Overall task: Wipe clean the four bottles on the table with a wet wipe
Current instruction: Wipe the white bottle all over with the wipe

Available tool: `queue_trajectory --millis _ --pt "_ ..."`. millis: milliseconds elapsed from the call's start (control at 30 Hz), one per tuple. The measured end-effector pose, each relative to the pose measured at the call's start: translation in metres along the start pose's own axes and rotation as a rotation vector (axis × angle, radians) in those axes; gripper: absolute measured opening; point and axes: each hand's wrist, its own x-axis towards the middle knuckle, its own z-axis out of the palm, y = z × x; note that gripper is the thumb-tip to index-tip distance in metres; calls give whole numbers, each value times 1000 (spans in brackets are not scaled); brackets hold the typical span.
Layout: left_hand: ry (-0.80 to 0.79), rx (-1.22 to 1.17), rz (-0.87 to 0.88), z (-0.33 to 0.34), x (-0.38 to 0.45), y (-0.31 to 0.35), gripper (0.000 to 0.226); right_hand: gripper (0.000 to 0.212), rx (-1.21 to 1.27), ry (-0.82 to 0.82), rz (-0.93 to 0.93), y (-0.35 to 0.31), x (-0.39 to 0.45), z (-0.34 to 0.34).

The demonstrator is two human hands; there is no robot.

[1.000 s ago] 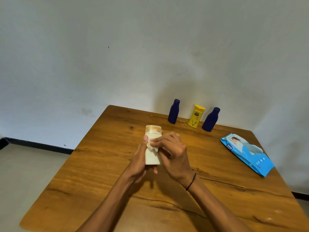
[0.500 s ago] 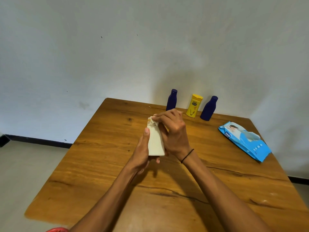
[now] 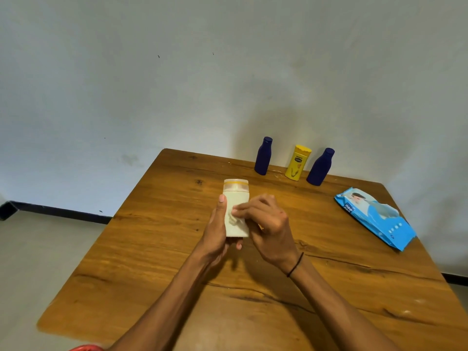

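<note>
Right hand [image 3: 268, 224] slid wet wipe [image 3: 236, 215] down from cap to mid-body of cream bottle [image 3: 236, 209]; left hand [image 3: 217, 229] grips bottle above tabletop [image 3: 152, 249] centre. Three bottles [image 3: 295, 162] wait untouched-looking at far edge.

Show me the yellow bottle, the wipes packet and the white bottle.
yellow bottle [image 3: 296, 163]: head view, label on its body.
wipes packet [image 3: 377, 217]: head view, blue top face.
white bottle [image 3: 236, 191]: head view, just below its cap.

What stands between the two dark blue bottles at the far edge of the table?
The yellow bottle stands between the left blue bottle and the right blue bottle, in the head view.
</note>
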Motion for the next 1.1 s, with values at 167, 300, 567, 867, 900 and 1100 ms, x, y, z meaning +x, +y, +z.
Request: queue_trajectory --millis 167,300,567,867,900,1100 --pt "-30 57 12 5 -3 2 60 17 -57 145 118 9 34 2" --pt "-27 83 18 2 -4 8 59 16 -42 200 163 3 31 4" --pt "3 65 7 -10 0 8 75 17 73 36 25 -9 -13 0" --pt "-49 80 37 1 -4 7 59 23 -103 128 29 9 34 1" --pt "-60 81 44 1 -4 7 59 22 -102 156 60 10 37 1" --pt "-12 -1 57 -5 -2 8 58 24 -9 190 178 -4 13 9"
